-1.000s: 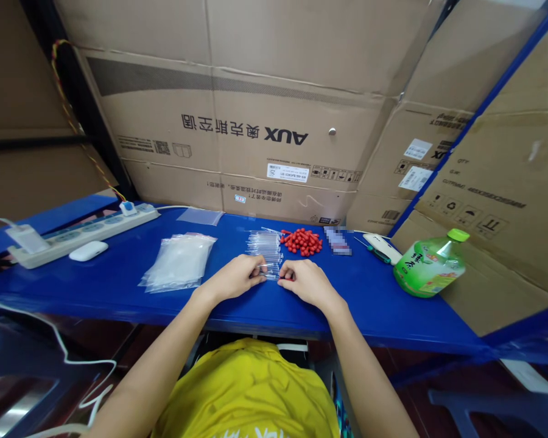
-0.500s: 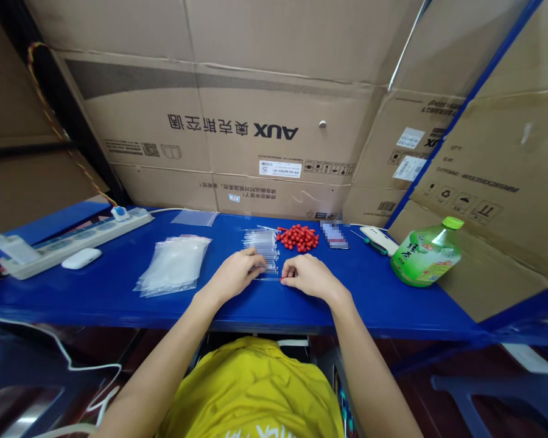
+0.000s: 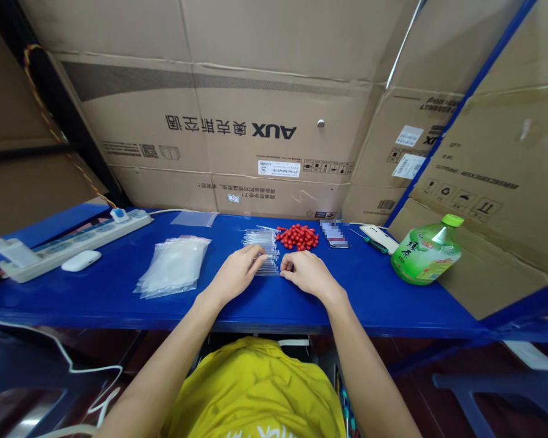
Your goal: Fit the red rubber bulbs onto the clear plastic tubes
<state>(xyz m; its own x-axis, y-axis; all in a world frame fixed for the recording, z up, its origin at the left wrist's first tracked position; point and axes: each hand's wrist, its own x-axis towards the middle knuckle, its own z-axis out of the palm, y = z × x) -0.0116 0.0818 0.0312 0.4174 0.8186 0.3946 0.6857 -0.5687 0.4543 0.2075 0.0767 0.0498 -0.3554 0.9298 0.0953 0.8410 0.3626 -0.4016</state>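
Note:
On the blue table [image 3: 119, 286] a heap of thin clear tubes [image 3: 262, 243] lies in the middle, with a small pile of red caps [image 3: 298, 236] just right of it. My left hand [image 3: 235, 274] rests at the near edge of the tubes, its fingers curled and pinching at them. My right hand [image 3: 305, 273] sits close beside it, fingers bent, its fingertips at the right end of the same tubes. Whether it holds a red cap is hidden by the fingers.
A stack of clear plastic bags [image 3: 173, 266] lies to the left, with a white power strip [image 3: 73, 234] and a white mouse [image 3: 81, 260] beyond. A green bottle [image 3: 425, 250] lies on its side at right. Cardboard boxes [image 3: 237, 121] wall the back.
Both hands have shifted slightly away from me, up to the tube heap. The single tube they held between them a moment ago no longer shows apart from the pile.

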